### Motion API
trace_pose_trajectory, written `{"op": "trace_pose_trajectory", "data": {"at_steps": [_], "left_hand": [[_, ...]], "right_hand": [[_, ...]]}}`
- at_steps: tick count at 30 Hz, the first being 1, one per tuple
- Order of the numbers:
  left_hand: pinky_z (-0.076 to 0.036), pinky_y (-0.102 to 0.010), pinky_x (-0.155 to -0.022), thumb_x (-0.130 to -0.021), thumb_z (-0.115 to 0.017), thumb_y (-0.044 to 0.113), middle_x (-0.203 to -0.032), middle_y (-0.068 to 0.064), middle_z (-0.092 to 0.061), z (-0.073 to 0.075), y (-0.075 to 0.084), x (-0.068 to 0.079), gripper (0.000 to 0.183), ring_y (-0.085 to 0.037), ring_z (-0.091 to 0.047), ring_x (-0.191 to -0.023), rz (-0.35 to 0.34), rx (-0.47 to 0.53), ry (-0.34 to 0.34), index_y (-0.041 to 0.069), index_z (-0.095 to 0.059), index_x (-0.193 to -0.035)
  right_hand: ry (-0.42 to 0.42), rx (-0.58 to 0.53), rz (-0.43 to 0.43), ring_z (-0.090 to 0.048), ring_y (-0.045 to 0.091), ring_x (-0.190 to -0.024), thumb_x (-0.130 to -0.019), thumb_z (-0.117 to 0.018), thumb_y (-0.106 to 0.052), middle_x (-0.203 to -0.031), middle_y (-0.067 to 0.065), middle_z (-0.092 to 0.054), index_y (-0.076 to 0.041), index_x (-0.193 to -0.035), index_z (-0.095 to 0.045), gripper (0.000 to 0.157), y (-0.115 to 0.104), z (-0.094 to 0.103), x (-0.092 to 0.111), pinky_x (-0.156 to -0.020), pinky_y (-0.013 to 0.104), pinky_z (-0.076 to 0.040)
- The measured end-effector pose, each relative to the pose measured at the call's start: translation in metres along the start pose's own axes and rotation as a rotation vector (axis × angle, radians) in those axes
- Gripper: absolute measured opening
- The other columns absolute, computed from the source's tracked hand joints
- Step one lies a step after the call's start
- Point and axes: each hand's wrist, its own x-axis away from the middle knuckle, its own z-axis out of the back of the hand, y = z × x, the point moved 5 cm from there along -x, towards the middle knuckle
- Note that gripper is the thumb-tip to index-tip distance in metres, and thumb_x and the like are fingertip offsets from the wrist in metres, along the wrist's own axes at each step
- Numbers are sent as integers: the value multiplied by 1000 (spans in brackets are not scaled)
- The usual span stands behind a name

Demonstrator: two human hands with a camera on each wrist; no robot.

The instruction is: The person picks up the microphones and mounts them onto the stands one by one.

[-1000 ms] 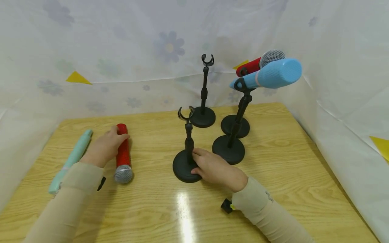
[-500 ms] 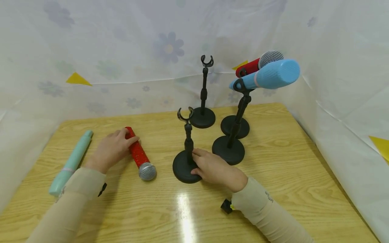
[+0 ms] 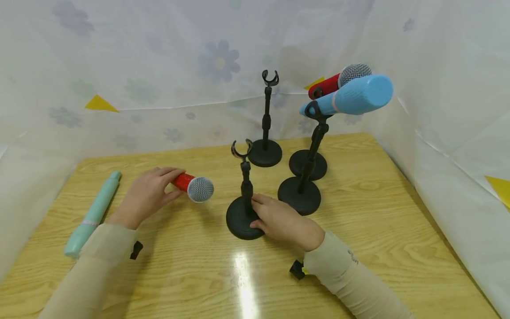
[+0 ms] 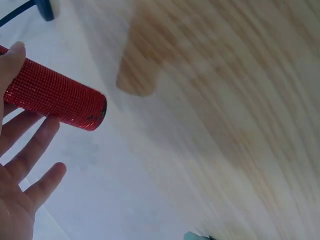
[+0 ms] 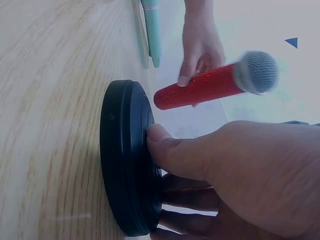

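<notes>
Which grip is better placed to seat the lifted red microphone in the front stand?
Probably the left grip: it holds the raised red microphone; the right grip rests on the front stand's base.

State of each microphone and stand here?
Glittery red microphone: held above wood-grain table by left hand
Mint-green tapered microphone: lying on table
Light-blue tapered microphone: clipped on black stand
Second red microphone: clipped on stand behind
Front left black stand: upright, empty, right hand touching base
Back left black stand: upright, empty
</notes>
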Motion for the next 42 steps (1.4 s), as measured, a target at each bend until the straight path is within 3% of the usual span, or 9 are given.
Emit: {"op": "trace_pose_trajectory", "data": {"at_steps": [5, 9, 16, 22, 30, 38, 42], "left_hand": [[-60, -50, -74, -78, -88, 24, -104, -16, -76, 10, 8, -4, 46, -32, -70, -89, -26, 94, 153, 3, -72, -116], [-60, -49, -69, -81, -85, 23, -101, -17, -76, 15, 15, -10, 40, -32, -72, -85, 11, 185, 213, 3, -71, -113], [-56, -57, -90, -96, -70, 33, -117, -16, -74, 15, 26, -29, 38, -36, -71, -105, 194, 419, 142, 9, -64, -125], [-53, -56, -102, -100, -62, 38, -131, -13, -68, 18, 40, -48, 44, -35, -66, -120, 262, 611, 159, 13, -57, -136], [-49, -49, -111, -103, -57, 15, -138, -12, -61, 27, 66, -77, 37, -29, -59, -130, 186, 888, 238, 9, -54, -140], [-44, -45, -116, -104, -52, 22, -142, -6, -58, 39, 83, -104, 39, -20, -52, -136, 97, 904, 230, 13, -50, -142], [-45, -44, -115, -101, -50, 30, -144, -10, -57, 43, 89, -113, 48, -21, -54, -134, 7, 968, 221, 10, -47, -145]], "right_hand": [[0, 5, 2, -57, 29, -134, -99, -65, -32, -150, 15, -50, 0, -143, -53, 56, -1, 0, -1, -107, 41, -53], [7, 2, 6, -58, 28, -133, -98, -65, -31, -149, 14, -51, 0, -143, -53, 56, -2, 1, 0, -106, 41, -53], [14, -1, 12, -59, 28, -132, -98, -66, -31, -148, 15, -51, 1, -142, -54, 55, -1, 1, 0, -105, 41, -54], [17, -2, 18, -59, 29, -131, -98, -66, -31, -148, 15, -52, 1, -142, -54, 55, -1, 1, 1, -105, 41, -54], [12, -4, 21, -59, 29, -132, -98, -66, -31, -148, 15, -51, 0, -142, -54, 55, 0, 2, 0, -105, 42, -53], [24, -5, 19, -60, 28, -130, -97, -67, -32, -146, 14, -53, 0, -140, -57, 54, 1, 2, 0, -104, 41, -54], [20, -2, 14, -60, 27, -130, -97, -67, -33, -146, 12, -53, 0, -140, -57, 54, 2, 0, -1, -104, 40, -54]]}}
